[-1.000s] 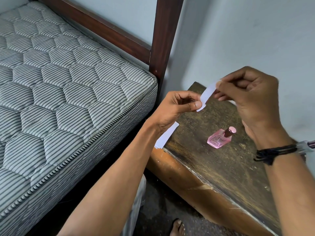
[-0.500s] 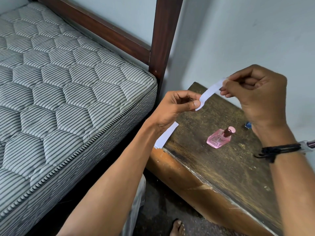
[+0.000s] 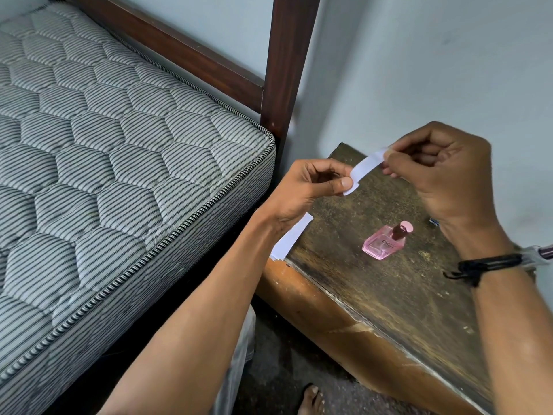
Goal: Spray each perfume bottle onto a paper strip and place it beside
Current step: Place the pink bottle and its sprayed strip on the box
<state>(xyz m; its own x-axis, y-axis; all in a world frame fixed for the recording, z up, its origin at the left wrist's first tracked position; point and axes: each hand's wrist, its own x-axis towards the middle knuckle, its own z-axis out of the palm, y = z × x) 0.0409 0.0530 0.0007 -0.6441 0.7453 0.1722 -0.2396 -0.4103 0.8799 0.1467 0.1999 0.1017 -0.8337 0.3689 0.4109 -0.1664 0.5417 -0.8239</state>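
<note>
A white paper strip [image 3: 366,163] is held up over the far end of the surface [image 3: 389,295], one hand at each end. The left hand [image 3: 305,190] has its grip pinched on the lower end, thumb on top. The right hand [image 3: 443,181] pinches the upper end. The pink perfume bottle [image 3: 384,242] stands capped mid-surface, below the right hand and apart from it. More white paper [image 3: 291,238] overhangs the surface's left edge.

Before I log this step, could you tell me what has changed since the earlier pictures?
The right hand tugged its end of the paper strip outward, then came back, and a small blue object now shows beside its wrist. The left hand stayed put; both still pinch the strip. The pink perfume bottle and spare strips did not move.
</note>
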